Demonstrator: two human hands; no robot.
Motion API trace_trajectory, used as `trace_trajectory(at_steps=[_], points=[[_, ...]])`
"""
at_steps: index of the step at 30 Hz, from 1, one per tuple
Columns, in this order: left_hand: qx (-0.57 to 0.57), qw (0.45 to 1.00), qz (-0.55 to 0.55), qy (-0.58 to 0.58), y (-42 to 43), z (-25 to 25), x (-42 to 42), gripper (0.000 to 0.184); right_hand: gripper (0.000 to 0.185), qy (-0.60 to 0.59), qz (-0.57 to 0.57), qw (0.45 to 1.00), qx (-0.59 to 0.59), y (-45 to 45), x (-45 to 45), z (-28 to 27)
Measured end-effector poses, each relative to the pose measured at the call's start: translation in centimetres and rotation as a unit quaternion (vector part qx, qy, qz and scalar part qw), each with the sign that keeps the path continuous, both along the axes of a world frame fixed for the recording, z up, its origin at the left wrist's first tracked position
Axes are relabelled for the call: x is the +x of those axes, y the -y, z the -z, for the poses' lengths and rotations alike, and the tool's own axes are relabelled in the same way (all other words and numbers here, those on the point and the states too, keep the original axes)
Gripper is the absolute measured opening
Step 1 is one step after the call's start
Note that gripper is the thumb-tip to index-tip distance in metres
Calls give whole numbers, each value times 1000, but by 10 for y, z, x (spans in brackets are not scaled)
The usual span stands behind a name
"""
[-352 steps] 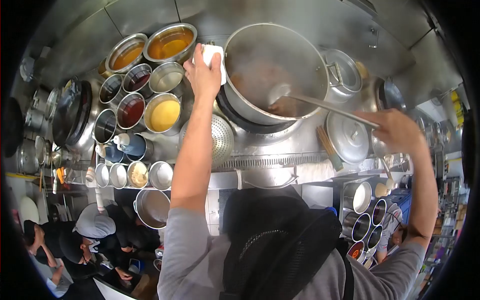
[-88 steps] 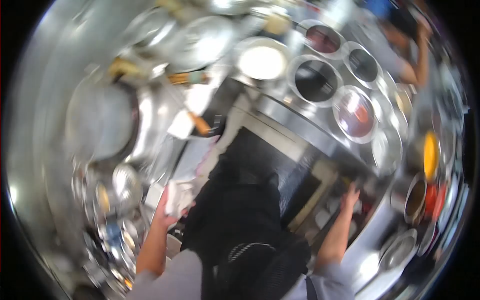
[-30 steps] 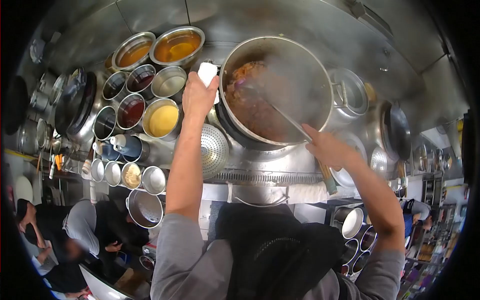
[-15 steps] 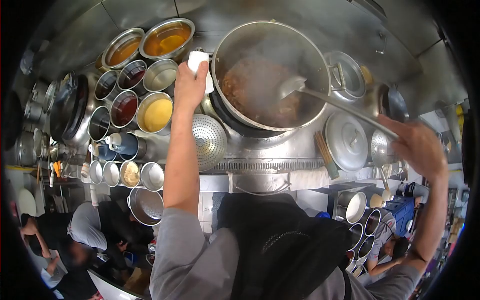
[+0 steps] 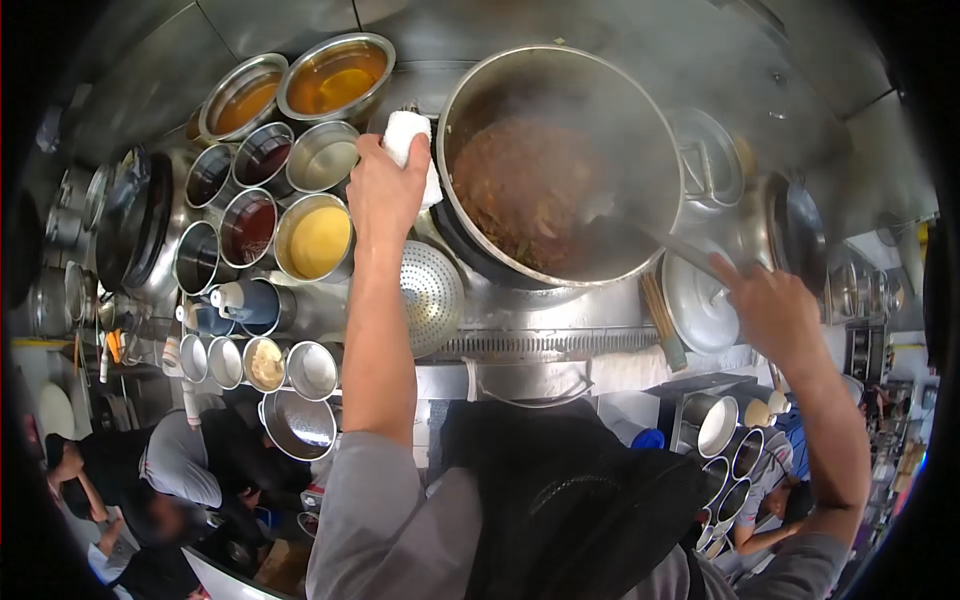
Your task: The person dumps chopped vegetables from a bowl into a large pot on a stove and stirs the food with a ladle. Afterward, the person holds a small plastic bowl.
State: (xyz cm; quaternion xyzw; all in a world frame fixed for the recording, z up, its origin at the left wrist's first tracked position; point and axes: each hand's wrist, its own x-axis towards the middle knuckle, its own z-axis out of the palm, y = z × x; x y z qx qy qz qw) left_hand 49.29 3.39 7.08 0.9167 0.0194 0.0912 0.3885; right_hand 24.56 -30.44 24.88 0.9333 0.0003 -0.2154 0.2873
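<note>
My left hand (image 5: pixel 385 195) is closed around a folded white cloth (image 5: pixel 408 136) at the left side of a large metal pot (image 5: pixel 640 120). The pot's handle there is mostly hidden under the cloth. Inside the pot lies steaming reddish-brown food (image 5: pixel 520 180), chunky and wet. My right hand (image 5: pixel 772 312) grips the long handle of a ladle (image 5: pixel 688 250), whose head dips into the right part of the pot and is blurred by steam. Just below the left hand, a perforated strainer (image 5: pixel 430 300) rests on the counter.
Left of my arm stand several metal containers of sauces, including a yellow one (image 5: pixel 318 240), with two bowls of amber liquid (image 5: pixel 335 85) behind. A metal lid (image 5: pixel 700 310) and wooden sticks (image 5: pixel 656 305) lie right of the pot. Other people (image 5: pixel 180 455) work at both lower sides.
My right hand has moved left and down, pushing the ladle's head to the pot's right side, deeper into steam. The left hand still holds the cloth at the pot. The view has shifted slightly.
</note>
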Motion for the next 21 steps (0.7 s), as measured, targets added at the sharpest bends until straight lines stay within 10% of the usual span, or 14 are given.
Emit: trace_trajectory(at_steps=[8,10,13,21], points=[[14,1000,17,8,1,3,2,63,61,76,20,942,327,64,34,105],[28,999,18,14,2,4,2,60,65,-45,329,804,493,4,58,70],[44,999,22,6,4,1,0,53,68,-74,285,791,537,-18,60,86],[70,997,30,31,3,6,2,57,67,-42,59,956,284,14,-18,33]])
